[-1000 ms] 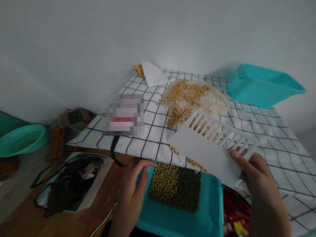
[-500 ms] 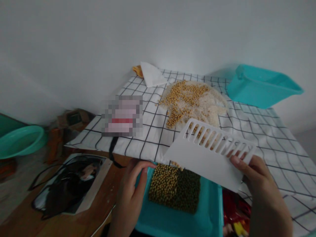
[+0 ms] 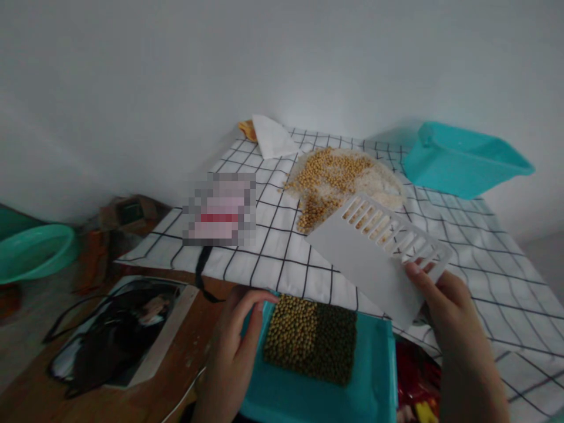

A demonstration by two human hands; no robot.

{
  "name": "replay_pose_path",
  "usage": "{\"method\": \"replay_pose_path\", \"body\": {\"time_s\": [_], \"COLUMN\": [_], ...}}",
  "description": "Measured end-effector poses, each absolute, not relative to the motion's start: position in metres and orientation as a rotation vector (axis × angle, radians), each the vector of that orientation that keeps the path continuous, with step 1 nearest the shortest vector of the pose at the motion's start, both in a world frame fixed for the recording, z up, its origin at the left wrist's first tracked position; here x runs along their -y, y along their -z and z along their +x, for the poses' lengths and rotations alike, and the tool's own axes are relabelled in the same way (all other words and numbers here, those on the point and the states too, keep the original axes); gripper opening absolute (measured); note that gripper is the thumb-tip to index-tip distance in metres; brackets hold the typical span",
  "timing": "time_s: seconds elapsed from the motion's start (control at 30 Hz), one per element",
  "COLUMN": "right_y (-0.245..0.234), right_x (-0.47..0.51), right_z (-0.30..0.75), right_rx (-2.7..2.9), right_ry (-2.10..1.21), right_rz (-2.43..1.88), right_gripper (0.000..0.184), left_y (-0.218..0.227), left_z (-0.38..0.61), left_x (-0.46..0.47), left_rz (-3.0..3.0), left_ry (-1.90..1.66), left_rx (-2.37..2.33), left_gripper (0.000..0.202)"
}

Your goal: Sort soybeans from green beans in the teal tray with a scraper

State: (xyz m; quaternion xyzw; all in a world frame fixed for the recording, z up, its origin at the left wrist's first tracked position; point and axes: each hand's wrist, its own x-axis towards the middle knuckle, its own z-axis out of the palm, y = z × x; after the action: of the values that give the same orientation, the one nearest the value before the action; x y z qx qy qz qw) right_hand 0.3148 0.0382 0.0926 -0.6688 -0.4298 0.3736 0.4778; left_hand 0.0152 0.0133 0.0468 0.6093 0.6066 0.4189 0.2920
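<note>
My right hand (image 3: 443,294) grips a flat white plastic scoop plate (image 3: 368,258) by its slotted end, holding it tilted over the front of the checked cloth. The plate's far edge is near a spread of yellow soybeans (image 3: 326,167) and pale rice-like grains (image 3: 379,185). Below, my left hand (image 3: 240,329) is closed on the left back corner of a teal plastic bin (image 3: 374,376). Inside the bin, yellow soybeans (image 3: 291,332) lie on the left beside dark green beans (image 3: 335,343) on the right.
A second teal bin (image 3: 467,164) stands at the back right of the checked cloth (image 3: 273,247). White folded paper (image 3: 273,138) lies at the back left, and a blurred-out pink item (image 3: 220,211) nearer. A dark bag (image 3: 123,335) and a green basin (image 3: 37,252) sit lower left.
My right hand has moved the white plate slightly back and up from the bin's edge, and beans by its lower edge are no longer seen. My left hand stays on the bin.
</note>
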Motion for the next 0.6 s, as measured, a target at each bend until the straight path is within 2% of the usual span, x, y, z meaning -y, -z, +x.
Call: {"method": "replay_pose_path", "body": {"time_s": [0.23,0.6], "right_y": [-0.0909,-0.0963], "right_x": [-0.0451,-0.0428], "right_z": [0.3114,0.311], "right_rx": [1.073,1.188], "right_ry": [-0.718,-0.819], "right_rz": [-1.644,-1.612], "right_gripper": [0.049,0.046], "left_y": [-0.0477,-0.0468], "left_z": [0.016,0.0149], "left_x": [-0.0142,-0.0134], "left_rz": [1.61,1.597], "left_ry": [-1.103,-1.116], "left_rx": [-1.63,-1.628], "left_gripper": [0.02,0.02]}}
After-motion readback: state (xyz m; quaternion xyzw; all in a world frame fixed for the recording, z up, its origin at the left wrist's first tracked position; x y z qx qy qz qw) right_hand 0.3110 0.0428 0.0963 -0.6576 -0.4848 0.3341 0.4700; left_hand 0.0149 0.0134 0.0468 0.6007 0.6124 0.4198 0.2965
